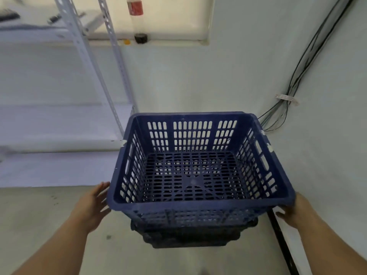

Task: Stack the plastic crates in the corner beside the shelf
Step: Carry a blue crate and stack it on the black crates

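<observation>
Nearest are two bare forearms reaching forward over the grey concrete floor [49, 215]. The left hand [93, 205] hangs just beside the near left corner of the blue slotted plastic crate [198, 201], fingers spread apart and gripping nothing; whether they brush the rim I cannot tell. The right hand [294, 211] sits at the near right corner, fingers loosely apart, partly hidden under the rim, so contact is unclear. Both flank the crate, probably to steady or square it. It rests empty on a darker plastic crate [190, 235] below, in the corner. Left of it stands the white metal shelf [111, 76], right a bundle of dark cables [294, 80] on the wall, and beyond, a clear bottle with a red label [137, 18] on the sill.
</observation>
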A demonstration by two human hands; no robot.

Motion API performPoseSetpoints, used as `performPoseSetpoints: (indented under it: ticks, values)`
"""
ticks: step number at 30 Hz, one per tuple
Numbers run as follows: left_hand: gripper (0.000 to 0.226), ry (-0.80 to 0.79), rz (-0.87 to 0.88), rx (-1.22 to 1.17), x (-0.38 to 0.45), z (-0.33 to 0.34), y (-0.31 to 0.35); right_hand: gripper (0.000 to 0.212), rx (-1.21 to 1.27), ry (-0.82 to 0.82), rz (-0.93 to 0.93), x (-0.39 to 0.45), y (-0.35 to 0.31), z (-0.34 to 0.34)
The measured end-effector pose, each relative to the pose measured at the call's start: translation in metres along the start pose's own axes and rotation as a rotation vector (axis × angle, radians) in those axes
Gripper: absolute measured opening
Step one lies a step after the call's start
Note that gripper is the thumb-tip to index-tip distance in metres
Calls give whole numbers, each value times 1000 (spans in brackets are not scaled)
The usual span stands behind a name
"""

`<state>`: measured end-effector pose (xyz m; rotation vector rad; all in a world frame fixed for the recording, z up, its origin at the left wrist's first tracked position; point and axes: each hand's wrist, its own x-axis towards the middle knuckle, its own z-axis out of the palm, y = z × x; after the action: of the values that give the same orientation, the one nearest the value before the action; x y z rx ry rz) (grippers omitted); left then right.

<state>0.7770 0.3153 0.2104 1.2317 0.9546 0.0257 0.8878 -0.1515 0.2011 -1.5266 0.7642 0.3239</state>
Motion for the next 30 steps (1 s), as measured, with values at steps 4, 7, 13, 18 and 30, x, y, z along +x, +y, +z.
performPoseSetpoints:
  ticks: [4,7,13,18,30]
  values:
    - [43,-44,46,34,-17,-10,23,15,87,70,-9,-30,-25,-7]
    - [43,-75,98,53,-27,-11,38,33,50,73,-52,-39,-35,-19]
    - [42,-147,158,125,-44,10,61,42,4,61,-105,-56,-59,-8]
    - [36,-154,267,280,-49,29,59,33,-144,44,-192,-50,-50,8]
    - [58,-83,258,684,-40,29,22,64,-230,154,-270,-34,-31,12]
